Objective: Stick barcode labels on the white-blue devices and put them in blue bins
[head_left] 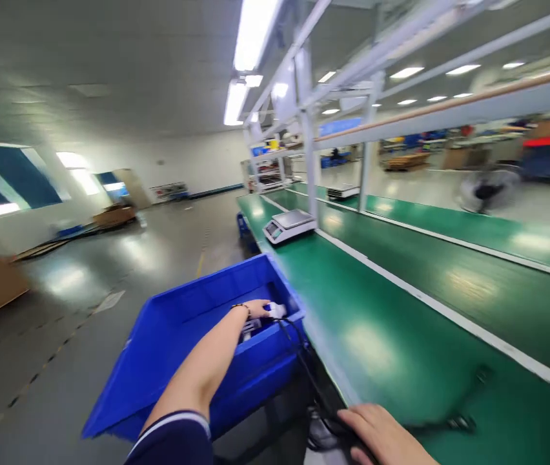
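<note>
Both hands are busy with one black cord and the small white thing on its end. My left hand [258, 309] is reaching deep into the blue bin [168, 342] and its fingers are wrapping around the white plug piece [275, 310], which is sitting inside the bin near the right wall. My right hand [384, 436] is lying low at the near edge of the green table [401, 310], fingers curled down on a bunch of the black cord [304, 368]; I cannot tell how tight that hold is, because the picture is blurry there. The white piece is lying mostly flat, its long side running left to right, with its pale tip pointing right toward the table. The cord is running from it over the bin's rim and down toward the right hand, and another bit of cord is trailing off to the right on the table. I think the cord could be snagging on the bin's edge, and a pull from either hand might be yanking the white piece loose. The bin is also tipping toward me, so it might be sliding. Farther back, a gray scale [288, 225] is sitting on the table under the white frame [306, 129].
</note>
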{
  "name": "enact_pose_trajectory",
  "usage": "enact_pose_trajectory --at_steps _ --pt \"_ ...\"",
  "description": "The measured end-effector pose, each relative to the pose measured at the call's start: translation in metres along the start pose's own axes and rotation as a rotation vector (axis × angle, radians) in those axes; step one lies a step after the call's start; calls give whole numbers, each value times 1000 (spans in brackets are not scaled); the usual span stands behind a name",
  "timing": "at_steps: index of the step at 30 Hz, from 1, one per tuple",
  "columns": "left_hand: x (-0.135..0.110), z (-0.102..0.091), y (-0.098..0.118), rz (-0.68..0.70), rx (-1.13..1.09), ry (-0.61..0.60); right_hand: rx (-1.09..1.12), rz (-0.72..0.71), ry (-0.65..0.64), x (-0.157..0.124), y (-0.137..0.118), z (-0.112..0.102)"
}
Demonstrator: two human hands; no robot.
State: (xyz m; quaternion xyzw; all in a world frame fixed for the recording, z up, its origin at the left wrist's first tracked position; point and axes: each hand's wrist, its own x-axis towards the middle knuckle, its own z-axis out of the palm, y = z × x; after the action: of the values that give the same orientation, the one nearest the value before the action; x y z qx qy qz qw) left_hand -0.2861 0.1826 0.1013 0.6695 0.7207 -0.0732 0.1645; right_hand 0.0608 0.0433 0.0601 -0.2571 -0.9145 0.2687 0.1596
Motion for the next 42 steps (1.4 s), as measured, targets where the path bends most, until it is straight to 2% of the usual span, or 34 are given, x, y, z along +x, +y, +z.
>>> enact_pose_trajectory --at_steps 2,4,6,7,8,9,10,12,13,15,16,19,21,24,30,35,42 --pt "-7 -12 6 46 64 114 -24 42 22 -17 -1 -12" --pt "-11 -27 13 95 108 255 7 164 141 -44 7 -29" --pt "-17 -40 29 136 123 432 47 328 283 -82 24 -49" --pt "-23 -43 42 172 102 587 59 414 343 -104 33 -59" --pt "-31 -42 59 258 50 794 66 496 398 -128 42 -67" --pt "-43 -37 80 386 2 947 69 572 448 -151 50 -75" --pt "-58 -27 106 540 -37 1020 70 642 498 -172 57 -81" --pt "-91 7 167 801 -82 941 68 761 585 -209 65 -89" --pt "-107 29 201 919 -111 847 67 805 618 -222 66 -91" --pt "-135 79 270 1121 -174 567 67 856 656 -241 66 -88" --pt "-146 105 301 1169 -186 393 67 866 664 -247 65 -85" --pt "-162 171 374 1143 -102 -9 64 866 643 -257 60 -71" --pt "-164 198 401 1050 -6 -161 62 855 594 -261 57 -60" --pt "-161 211 415 965 15 -232 62 832 492 -268 52 -46" --pt "-150 205 409 946 -46 -292 78 772 311 -268 41 -27" --pt "-145 207 408 918 -85 -320 85 792 266 -265 46 -17" --pt "-138 201 398 971 -127 -345 67 818 277 -268 47 -15"
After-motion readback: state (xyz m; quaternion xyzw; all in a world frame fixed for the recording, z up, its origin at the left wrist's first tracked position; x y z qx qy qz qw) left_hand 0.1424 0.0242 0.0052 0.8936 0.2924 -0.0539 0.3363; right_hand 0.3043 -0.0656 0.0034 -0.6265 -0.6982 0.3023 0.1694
